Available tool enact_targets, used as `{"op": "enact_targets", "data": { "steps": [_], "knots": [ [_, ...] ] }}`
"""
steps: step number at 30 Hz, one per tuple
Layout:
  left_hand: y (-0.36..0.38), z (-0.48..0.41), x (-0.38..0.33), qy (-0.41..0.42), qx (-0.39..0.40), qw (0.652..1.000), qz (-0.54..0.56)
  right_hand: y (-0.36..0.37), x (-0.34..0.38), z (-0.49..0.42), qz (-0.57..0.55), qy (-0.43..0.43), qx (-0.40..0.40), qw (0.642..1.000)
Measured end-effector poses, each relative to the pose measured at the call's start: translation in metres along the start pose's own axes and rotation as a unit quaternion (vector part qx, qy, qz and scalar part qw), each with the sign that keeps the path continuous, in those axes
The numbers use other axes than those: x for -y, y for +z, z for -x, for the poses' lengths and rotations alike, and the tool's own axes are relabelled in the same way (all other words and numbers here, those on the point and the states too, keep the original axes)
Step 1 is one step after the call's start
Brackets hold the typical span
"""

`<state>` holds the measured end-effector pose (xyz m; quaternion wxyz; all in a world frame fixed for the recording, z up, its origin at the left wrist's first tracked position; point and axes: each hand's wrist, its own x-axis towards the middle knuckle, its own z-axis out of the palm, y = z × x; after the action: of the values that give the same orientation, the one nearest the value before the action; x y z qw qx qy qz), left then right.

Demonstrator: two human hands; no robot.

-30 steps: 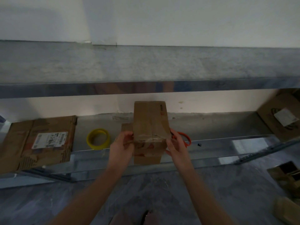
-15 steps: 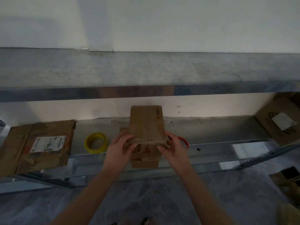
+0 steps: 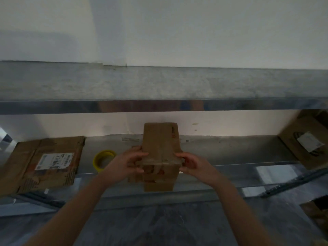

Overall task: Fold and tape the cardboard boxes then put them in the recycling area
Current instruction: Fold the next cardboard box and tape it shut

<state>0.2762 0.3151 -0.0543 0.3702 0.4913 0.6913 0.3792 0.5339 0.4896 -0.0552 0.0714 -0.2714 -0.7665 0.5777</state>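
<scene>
A small brown cardboard box [image 3: 160, 139] stands on the lower metal shelf [image 3: 230, 151], with its flaps folded down on top and a seam running along the middle. My left hand [image 3: 126, 163] grips its left side, fingers curled over the top edge. On the opposite side my right hand [image 3: 192, 164] grips it the same way. A front flap [image 3: 158, 185] hangs below the hands. A yellow tape roll [image 3: 103, 158] lies flat on the shelf, just left of my left hand.
A flattened cardboard box with a white label [image 3: 44, 162] lies at the shelf's left end. Another labelled box [image 3: 307, 139] leans at the right end. An upper metal shelf [image 3: 159, 86] runs overhead. More cardboard [image 3: 317, 208] sits on the grey floor at lower right.
The box has tipped so more of its top shows, and both hands have shifted up onto the top edge. The orange ring behind my right hand is now hidden.
</scene>
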Motion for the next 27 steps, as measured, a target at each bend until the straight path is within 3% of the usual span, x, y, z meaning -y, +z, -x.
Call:
{"op": "enact_targets", "data": {
  "steps": [3, 6, 9, 11, 16, 20, 24, 27],
  "knots": [
    [-0.003, -0.007, -0.008, 0.013, -0.009, 0.999, -0.047, -0.005, 0.007, -0.010, 0.013, 0.004, -0.009, 1.000],
    [0.007, -0.011, -0.008, 0.025, -0.054, 0.997, -0.051, 0.004, 0.007, -0.018, 0.094, -0.014, -0.080, 0.992],
    [0.015, -0.007, 0.000, 0.008, -0.062, 0.998, -0.017, 0.006, 0.001, -0.012, 0.057, -0.016, -0.075, 0.995],
    [0.019, -0.007, 0.002, 0.012, -0.096, 0.994, -0.051, 0.005, 0.001, -0.009, 0.019, -0.012, -0.060, 0.998],
    [0.031, -0.005, -0.001, 0.031, -0.148, 0.987, -0.062, 0.013, 0.004, -0.012, 0.029, 0.003, -0.109, 0.994],
    [0.037, -0.003, -0.007, -0.022, -0.153, 0.975, 0.160, 0.025, 0.009, -0.010, -0.135, 0.121, -0.121, 0.976],
    [0.040, -0.011, -0.010, -0.058, -0.128, 0.977, 0.162, 0.045, 0.017, -0.013, -0.187, 0.245, -0.151, 0.939],
    [0.045, -0.003, -0.010, -0.017, -0.123, 0.980, 0.153, 0.062, 0.019, -0.010, -0.320, 0.289, -0.146, 0.890]
  ]
}}
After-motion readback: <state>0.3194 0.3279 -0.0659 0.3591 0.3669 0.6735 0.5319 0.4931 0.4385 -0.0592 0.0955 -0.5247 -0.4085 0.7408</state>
